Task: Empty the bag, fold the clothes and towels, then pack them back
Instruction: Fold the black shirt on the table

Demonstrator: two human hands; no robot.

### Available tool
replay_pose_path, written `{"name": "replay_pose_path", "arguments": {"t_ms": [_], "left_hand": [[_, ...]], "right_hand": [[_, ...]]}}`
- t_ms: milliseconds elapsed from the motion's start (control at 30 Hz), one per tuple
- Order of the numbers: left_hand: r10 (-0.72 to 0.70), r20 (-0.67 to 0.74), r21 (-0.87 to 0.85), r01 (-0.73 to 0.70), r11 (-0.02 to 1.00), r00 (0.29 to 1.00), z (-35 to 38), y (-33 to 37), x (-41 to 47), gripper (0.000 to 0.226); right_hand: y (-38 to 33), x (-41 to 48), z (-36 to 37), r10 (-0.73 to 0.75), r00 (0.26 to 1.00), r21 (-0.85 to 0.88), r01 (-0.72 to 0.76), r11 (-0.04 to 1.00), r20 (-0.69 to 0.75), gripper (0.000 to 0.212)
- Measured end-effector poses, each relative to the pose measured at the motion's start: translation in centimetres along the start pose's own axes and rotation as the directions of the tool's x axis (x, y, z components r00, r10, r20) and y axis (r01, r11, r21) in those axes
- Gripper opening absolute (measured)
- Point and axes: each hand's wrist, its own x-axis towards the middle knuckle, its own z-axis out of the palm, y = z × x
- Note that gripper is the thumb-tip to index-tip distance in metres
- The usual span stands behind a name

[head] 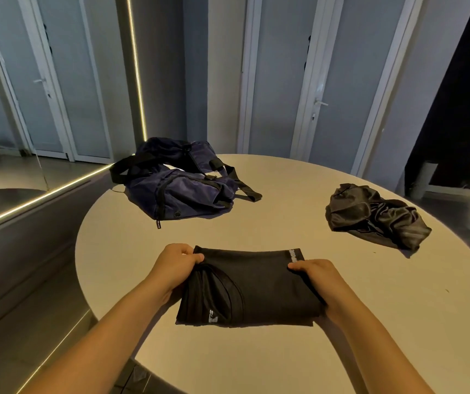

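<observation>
A folded black garment with small white lettering lies on the round table near its front edge. My left hand pinches its far left corner, fingers curled round the fabric. At the garment's right side, my right hand grips the edge beside a printed band. A navy duffel bag with black straps sits slumped at the table's far left. A crumpled shiny black garment lies at the far right of the table.
A mirror wall with a lit strip runs along the left. Grey doors stand behind the table. The table's edge curves close on the left and at the front.
</observation>
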Motion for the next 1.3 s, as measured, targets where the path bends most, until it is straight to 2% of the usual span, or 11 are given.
{"name": "replay_pose_path", "arguments": {"t_ms": [133,433,533,600,633,733,800,1000,1100,1200,1300], "left_hand": [[0.019,-0.003,0.005,-0.019,1.000,1.000,0.2,0.2,0.3,0.023],[0.060,-0.042,0.245,-0.048,0.968,0.997,0.6,1.2,0.9,0.034],[0.345,-0.145,0.583,-0.202,0.787,0.927,1.1,2.1,-0.9,0.046],[0.576,-0.036,0.629,-0.430,0.648,0.816,2.3,2.7,-2.1,0.049],[0.615,0.085,0.610,-0.529,0.590,0.784,3.0,2.9,-2.5,0.048],[0.467,0.438,0.627,-0.633,0.454,0.769,5.0,2.7,-2.1,0.051],[0.326,0.515,0.670,-0.610,0.423,0.793,5.5,2.1,-1.4,0.054],[0.305,0.486,0.744,-0.571,0.348,0.819,6.1,0.1,-0.8,0.065],[0.307,0.467,0.753,-0.555,0.353,0.829,6.3,0.0,-0.9,0.065],[0.308,0.451,0.765,-0.540,0.350,0.838,6.5,-0.1,-1.1,0.065],[0.304,0.445,0.772,-0.533,0.346,0.842,6.5,-0.1,-1.4,0.066]], "right_hand": [[0.2,0.1,-0.1,-0.028,1.000,-0.033,0.028,0.999,0.013,0.017],[1.0,0.4,0.3,-0.092,0.995,-0.059,0.089,0.994,-0.037,0.016],[1.0,0.4,0.5,-0.089,0.995,-0.066,0.085,0.994,-0.049,0.016],[1.0,0.4,0.5,-0.088,0.994,-0.076,0.084,0.994,-0.057,0.017],[1.0,0.4,0.5,-0.089,0.994,-0.077,0.084,0.993,-0.061,0.017],[1.0,0.2,0.5,-0.086,0.994,-0.078,0.080,0.994,-0.066,0.017],[0.9,0.1,0.4,-0.076,0.994,-0.069,0.071,0.995,-0.076,0.018],[0.9,-0.7,0.3,-0.082,0.983,0.002,0.084,0.996,-0.167,0.031],[2.0,-2.1,0.1,-0.254,0.919,-0.248,0.181,0.952,-0.302,0.028],[3.0,-3.4,0.5,-0.400,0.865,-0.483,0.222,0.847,-0.303,0.030],[3.7,-3.6,0.8,-0.469,0.836,-0.598,0.228,0.769,-0.285,0.032]]}}
